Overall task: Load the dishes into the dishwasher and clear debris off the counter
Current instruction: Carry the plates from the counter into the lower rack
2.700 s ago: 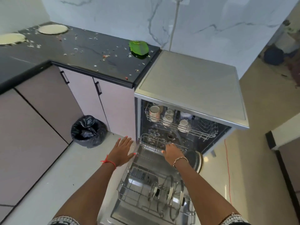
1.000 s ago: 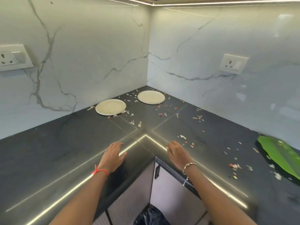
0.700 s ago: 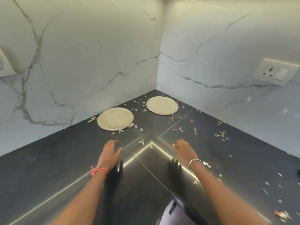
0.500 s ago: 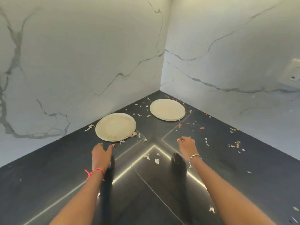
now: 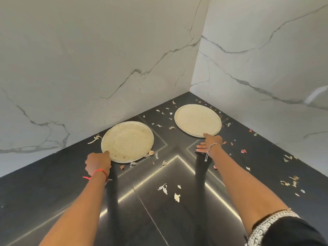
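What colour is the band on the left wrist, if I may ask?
The band is red, shown best in the head view.

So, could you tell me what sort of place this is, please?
Probably a home kitchen: a dark counter fitted into a corner of marble-look walls, a left plate and right plate lying on it, and food scraps scattered around.

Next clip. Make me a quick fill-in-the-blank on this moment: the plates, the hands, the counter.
1. ____ round plates lie flat on the dark counter.
2. The left hand grips the near rim of the left plate; its wrist wears a ____ thread.
3. The right hand, fingers straight, touches the rim of the right plate, the one nearer the ____ where the two walls meet.

Missing words: Two; red; corner.
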`<state>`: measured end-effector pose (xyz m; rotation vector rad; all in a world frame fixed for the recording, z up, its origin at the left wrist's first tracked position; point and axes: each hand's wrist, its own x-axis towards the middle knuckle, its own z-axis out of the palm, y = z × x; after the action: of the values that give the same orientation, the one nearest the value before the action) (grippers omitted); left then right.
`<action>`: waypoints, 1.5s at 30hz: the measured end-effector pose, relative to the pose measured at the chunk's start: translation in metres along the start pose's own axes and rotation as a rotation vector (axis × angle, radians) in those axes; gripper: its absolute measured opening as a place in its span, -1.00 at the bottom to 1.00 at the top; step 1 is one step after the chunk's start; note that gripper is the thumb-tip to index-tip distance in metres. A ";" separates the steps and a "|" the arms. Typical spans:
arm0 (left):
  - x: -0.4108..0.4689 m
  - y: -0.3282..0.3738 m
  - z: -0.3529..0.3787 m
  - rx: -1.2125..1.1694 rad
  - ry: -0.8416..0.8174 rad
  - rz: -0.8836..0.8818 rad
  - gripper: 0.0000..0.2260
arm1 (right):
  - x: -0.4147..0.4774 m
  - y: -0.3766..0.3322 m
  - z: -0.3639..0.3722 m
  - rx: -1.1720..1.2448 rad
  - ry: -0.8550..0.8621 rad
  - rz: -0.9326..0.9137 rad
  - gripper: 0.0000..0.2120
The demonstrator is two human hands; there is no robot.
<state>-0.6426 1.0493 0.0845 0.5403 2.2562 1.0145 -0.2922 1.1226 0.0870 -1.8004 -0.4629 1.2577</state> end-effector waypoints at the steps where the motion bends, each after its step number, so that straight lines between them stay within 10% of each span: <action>1: -0.002 0.001 0.000 -0.016 0.003 -0.002 -0.81 | 0.006 -0.002 0.001 0.008 0.001 0.015 -0.57; 18: -0.002 -0.009 -0.005 -0.443 0.044 -0.078 -0.77 | 0.021 -0.006 0.002 0.432 0.095 0.057 -0.56; 33: -0.041 0.007 -0.025 -0.714 -0.442 -0.162 -0.63 | -0.084 0.001 -0.079 0.641 -0.100 -0.035 -0.48; 45: -0.135 -0.011 -0.015 -0.706 -0.966 0.005 -0.50 | -0.196 0.082 -0.192 0.681 0.101 -0.163 -0.50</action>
<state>-0.5545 0.9564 0.1320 0.5436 0.9760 1.1273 -0.2171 0.8543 0.1537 -1.2118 -0.0942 1.0376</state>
